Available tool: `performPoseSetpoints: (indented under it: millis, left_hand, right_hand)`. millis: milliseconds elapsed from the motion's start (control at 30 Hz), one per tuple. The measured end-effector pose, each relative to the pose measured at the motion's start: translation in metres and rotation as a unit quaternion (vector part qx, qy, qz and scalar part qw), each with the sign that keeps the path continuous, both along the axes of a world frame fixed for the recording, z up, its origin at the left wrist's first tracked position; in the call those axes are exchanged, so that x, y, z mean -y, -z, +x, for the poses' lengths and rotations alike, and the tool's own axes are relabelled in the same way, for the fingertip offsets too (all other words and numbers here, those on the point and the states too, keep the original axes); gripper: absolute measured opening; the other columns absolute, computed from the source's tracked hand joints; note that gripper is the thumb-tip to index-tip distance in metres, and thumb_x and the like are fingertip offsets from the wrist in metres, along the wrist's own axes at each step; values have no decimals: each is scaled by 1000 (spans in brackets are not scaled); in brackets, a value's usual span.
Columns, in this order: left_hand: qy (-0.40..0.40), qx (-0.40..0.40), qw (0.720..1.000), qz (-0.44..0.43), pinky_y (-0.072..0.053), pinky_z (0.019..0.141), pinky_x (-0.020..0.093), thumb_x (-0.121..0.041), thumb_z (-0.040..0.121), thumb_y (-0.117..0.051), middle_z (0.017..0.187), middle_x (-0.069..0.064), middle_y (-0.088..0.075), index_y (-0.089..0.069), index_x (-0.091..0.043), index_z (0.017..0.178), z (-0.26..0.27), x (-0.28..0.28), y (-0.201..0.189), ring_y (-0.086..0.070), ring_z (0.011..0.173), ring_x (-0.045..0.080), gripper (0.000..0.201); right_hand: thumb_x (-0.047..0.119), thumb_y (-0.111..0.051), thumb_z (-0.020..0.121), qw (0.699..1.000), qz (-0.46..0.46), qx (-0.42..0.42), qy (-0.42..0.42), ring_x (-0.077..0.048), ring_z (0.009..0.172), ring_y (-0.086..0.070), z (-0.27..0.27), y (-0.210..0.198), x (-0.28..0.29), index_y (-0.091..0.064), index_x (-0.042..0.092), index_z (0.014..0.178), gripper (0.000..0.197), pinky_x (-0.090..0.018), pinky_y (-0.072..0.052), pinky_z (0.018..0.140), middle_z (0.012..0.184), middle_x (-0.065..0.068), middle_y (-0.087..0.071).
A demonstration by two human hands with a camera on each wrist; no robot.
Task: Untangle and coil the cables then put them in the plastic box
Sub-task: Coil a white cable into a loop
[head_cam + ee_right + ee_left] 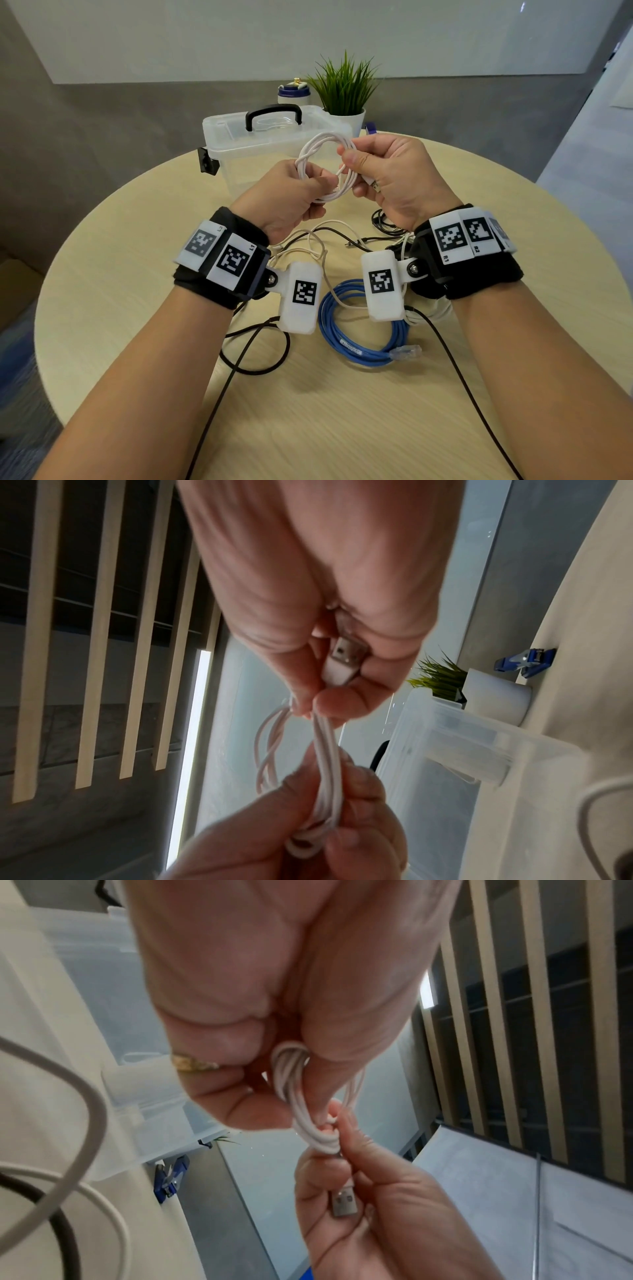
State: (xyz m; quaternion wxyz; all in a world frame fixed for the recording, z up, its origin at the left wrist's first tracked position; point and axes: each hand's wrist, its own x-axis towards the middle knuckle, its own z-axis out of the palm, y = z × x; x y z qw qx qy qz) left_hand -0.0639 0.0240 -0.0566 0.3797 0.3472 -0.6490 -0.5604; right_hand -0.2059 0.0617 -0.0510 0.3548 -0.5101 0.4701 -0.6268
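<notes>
white cable point(322, 161) coil: lower part buried in left hand point(287, 198) | USB plug point(376, 186) mostly hidden by right hand point(387, 171) | bottle point(294, 93) behind plastic box point(239, 137), label unreadable

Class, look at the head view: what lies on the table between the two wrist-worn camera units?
On the table, the blue coiled cable lies between and just below them, with a thin white cable looping above it; the head view shows this.

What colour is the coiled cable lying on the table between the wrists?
Blue: the coiled cable with a clear plug, seen best in the head view.
</notes>
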Motion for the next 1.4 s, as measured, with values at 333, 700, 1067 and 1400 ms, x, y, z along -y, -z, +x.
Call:
performPoseSetpoints:
  millis: [333,700,1067,1400]
  left_hand:
    - [39,-20,999,-28,-52,64,19,-5,67,-75,69,2,-64,-64,-9,72,3,1,1,-60,67,13,13]
    - [80,11,996,-49,-51,64,17,-7,86,-63,71,-2,-69,-65,-11,81,3,1,2,-64,70,9,7]
    - [-3,-57,994,92,-51,70,32,-58,93,-37,50,-2,-54,-59,-12,65,3,0,-12,-57,55,16,58]
    - [-42,-44,995,80,-30,50,25,-32,93,-55,46,-6,-27,-45,-17,61,5,0,-12,-26,39,10,37]
  right_hand:
    - [7,-63,90,999,26,32,34,-14,62,-59,-7,0,2,-64,-1,104,17,-20,-47,51,75,-7,-63]
    - [6,-59,93,997,32,60,39,-12,60,-58,-10,-3,1,-64,7,91,5,-19,-47,51,73,-6,-62]
    - [-1,-60,89,999,20,-31,-23,-10,55,-55,0,2,-1,-66,6,90,10,-20,-46,49,72,-8,-61]
    - [-11,-50,90,988,36,-76,-133,-7,66,-56,-11,2,-8,-67,9,104,29,-21,-40,58,86,-4,-69]
